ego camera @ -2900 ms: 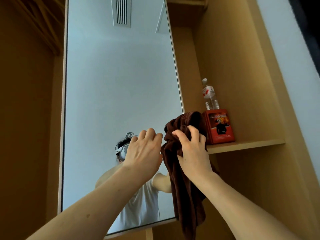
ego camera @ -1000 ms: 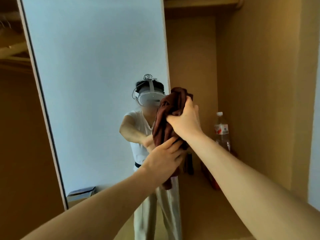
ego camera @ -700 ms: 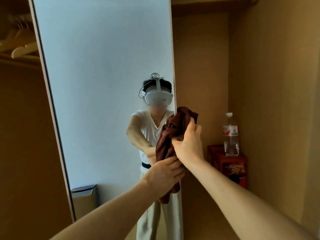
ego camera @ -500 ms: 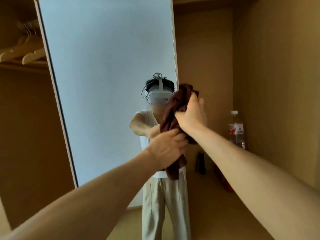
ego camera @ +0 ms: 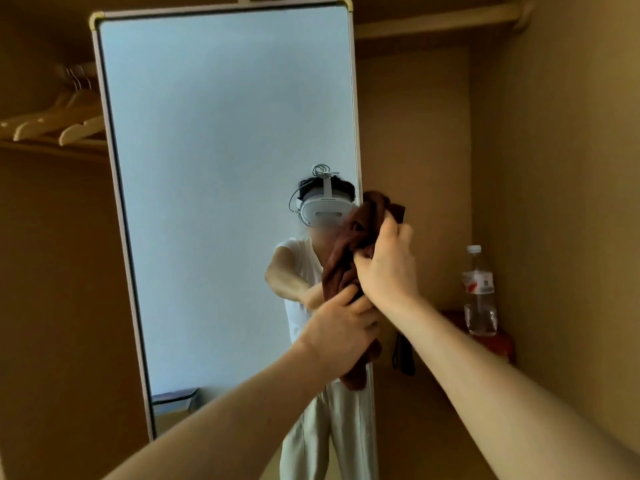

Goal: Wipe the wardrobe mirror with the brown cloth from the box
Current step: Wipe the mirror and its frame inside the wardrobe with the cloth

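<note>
Mirror (ego camera: 221, 168) stands in wooden wardrobe (ego camera: 554, 168), brown cloth (ego camera: 349, 244) bunched at its right edge

No legible text, bottle label (ego camera: 479, 284) blurred, red box (ego camera: 498, 342) print unreadable

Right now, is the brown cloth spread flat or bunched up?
Bunched up: the brown cloth hangs in crumpled folds, the right hand gripping its top and the left hand gripping it lower.
</note>
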### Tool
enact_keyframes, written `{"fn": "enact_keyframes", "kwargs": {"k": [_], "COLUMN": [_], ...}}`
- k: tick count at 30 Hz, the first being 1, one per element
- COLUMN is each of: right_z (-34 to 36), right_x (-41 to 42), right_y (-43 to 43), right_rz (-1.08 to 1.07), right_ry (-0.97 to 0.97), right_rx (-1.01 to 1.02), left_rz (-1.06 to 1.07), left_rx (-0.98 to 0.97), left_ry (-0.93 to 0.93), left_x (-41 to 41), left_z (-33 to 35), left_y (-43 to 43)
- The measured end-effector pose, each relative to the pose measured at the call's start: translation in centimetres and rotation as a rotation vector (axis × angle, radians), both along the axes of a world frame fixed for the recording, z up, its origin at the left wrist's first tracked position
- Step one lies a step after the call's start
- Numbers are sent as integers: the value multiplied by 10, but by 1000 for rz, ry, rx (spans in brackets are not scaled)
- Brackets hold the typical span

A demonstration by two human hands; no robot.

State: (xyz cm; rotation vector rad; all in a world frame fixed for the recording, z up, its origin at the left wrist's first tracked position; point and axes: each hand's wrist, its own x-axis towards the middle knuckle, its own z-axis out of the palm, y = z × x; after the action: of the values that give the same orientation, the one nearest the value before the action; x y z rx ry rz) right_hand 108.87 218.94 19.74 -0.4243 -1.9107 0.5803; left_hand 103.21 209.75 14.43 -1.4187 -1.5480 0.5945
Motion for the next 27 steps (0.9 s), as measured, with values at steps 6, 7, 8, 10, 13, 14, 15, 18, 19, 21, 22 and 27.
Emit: {"fn": "enact_keyframes", "kwargs": {"k": [6, 7, 8, 10, 13, 14, 15, 18, 19, 21, 22, 27], "right_z": [1, 15, 33, 72, 120, 128, 131, 120, 114, 101, 92, 44], "right_x": [12, 12, 11, 7, -1, -4, -6, -9, -9, -7, -6, 1], "right_y": [7, 9, 10, 10, 4, 3, 3, 3, 3, 3, 2, 2], "right_rz": [16, 16, 13, -2, -11, -14, -16, -34, -37, -43, -49, -53], "right_ry": [-216, -215, -190, -116, 3, 34, 56, 76, 83, 80, 71, -2], "right_rx": [16, 34, 51, 61, 44, 43, 49, 97, 110, 115, 113, 140], "left_rz": [8, -6, -36, -92, -125, -122, -110, -110, -114, -112, -103, -59], "left_rx": [-79, -54, -11, 93, 156, 163, 180, 226, 224, 204, 193, 101], "left_ry": [78, 80, 87, 102, 97, 84, 61, -29, -41, -53, -60, -100], "left_x": [1, 1, -1, -3, -13, -16, -17, -17, -17, -16, -14, -9], "left_z": [1, 14, 29, 66, 112, 119, 121, 107, 101, 91, 85, 42], "left_y": [2, 3, 5, 7, 9, 8, 8, 9, 8, 7, 5, 1]}}
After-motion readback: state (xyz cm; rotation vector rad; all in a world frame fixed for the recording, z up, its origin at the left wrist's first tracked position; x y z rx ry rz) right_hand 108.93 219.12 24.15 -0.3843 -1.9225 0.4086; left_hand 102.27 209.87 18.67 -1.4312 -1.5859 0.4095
